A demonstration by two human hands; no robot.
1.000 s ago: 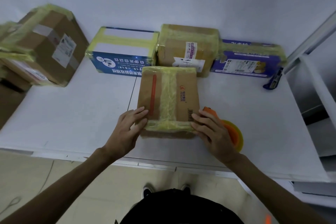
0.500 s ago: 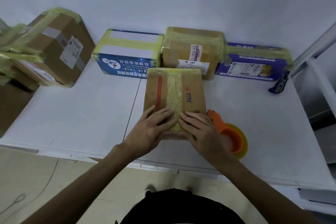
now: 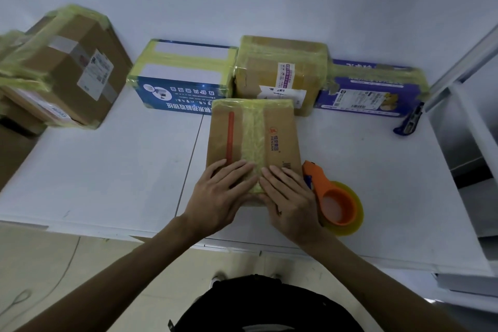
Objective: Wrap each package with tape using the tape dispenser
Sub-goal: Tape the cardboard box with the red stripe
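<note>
Two hands are lying flat on the near end of a brown package (image 3: 280, 140) sitting on the white surface (image 3: 107, 170), close to its front edge. The left hand (image 3: 223, 191) is pressing down with straight, spread fingers on the left of a strip of yellowish tape (image 3: 253, 137) running lengthwise over the top of the package, and the right hand (image 3: 289, 202) is doing the same on the right; neither hand is curling around anything, and their fingertips are nearly meeting over the tape. An orange tape dispenser (image 3: 336, 205) with its yellowish roll is lying on the surface just beside the right hand, touching or almost touching the package's near right corner. Behind the package, a blue box (image 3: 183, 94), a brown box (image 3: 280, 73) and a purple box (image 3: 372, 89) are standing in a row against the wall, each banded with the same tape. A larger taped carton (image 3: 67, 67) is sitting at the far left. Near the purple box, a small blue tool (image 3: 409, 121), possibly a cutter, is resting by the surface's right edge.
</note>
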